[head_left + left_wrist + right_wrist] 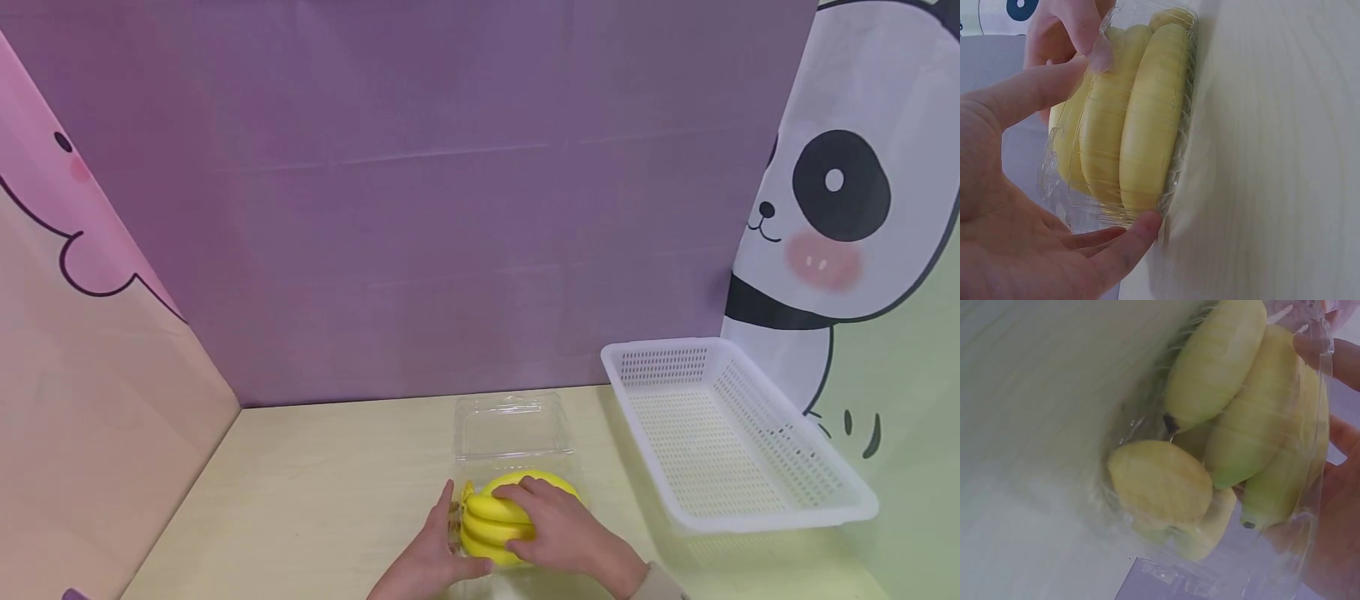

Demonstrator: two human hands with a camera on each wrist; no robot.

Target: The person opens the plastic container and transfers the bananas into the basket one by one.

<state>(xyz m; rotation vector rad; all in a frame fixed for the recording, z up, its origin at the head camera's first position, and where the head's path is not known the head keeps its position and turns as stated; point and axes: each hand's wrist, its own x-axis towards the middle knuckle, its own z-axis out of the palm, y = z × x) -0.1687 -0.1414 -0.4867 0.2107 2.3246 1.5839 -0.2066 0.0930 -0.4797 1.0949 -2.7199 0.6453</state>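
A bunch of yellow bananas (489, 531) sits in a clear plastic clamshell box (512, 425), whose lid lies folded back. From above, my right hand (562, 523) grips the bunch, fingers curled over its top and thumb on the near side. My left hand (431, 554) is spread around the box's near left corner. In the left wrist view, its thumb and fingertips (1146, 226) touch the clear walls. Behind the bunch is more yellow fruit (551, 477); the right wrist view shows a rounded yellow piece (1160, 481) by the dark banana tips, its kind unclear.
A white perforated plastic basket (667, 450) stands to the right on the pale wooden table (322, 492). A purple backdrop (420, 250) rises behind, with printed cartoon panels on both sides. A small purple object (73, 594) shows at the lower left.
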